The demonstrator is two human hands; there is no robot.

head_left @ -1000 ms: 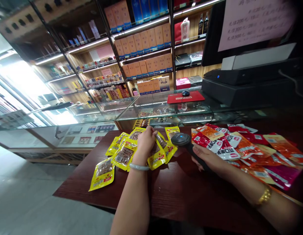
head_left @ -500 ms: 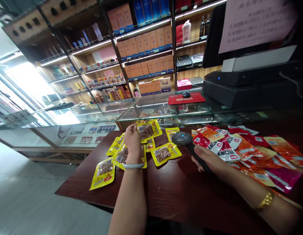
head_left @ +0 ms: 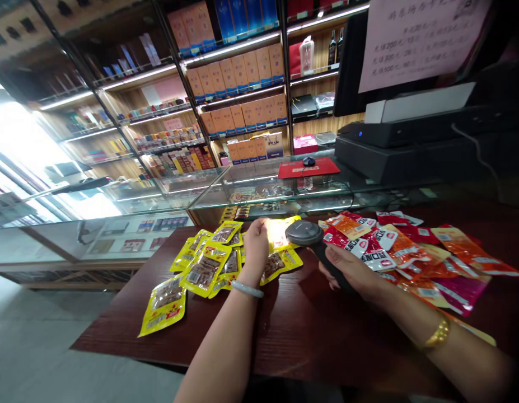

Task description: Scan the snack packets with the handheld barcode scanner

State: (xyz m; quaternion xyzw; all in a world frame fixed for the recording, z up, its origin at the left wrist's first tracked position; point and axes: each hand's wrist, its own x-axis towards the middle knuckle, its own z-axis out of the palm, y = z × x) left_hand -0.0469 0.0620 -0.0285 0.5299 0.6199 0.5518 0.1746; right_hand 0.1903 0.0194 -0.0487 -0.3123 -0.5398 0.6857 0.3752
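My left hand [head_left: 256, 242] pinches the left edge of a yellow snack packet [head_left: 278, 233], whose face is lit bright white. Wrapped round the handle of a black barcode scanner [head_left: 303, 232], my right hand [head_left: 343, 267] keeps the scanner's head at the packet's right side. Below the lit packet another yellow packet [head_left: 290, 258] lies on the table, partly hidden by my left hand. Several more yellow packets [head_left: 204, 271] overlap in a pile left of my left wrist, and one yellow packet [head_left: 164, 299] lies nearest the table's left edge.
Red and orange snack packets [head_left: 410, 252] spread over the right of the dark wooden table [head_left: 301, 341]. Behind stand a glass display counter [head_left: 259, 193], a red mouse pad [head_left: 322, 168] with a mouse, and a black monitor [head_left: 347, 67]. Shelves of boxes [head_left: 242, 73] line the wall.
My left hand has moved right with a yellow packet, bringing it to the scanner's head. The packet's face now glows under bright light. The camera view has shifted slightly.
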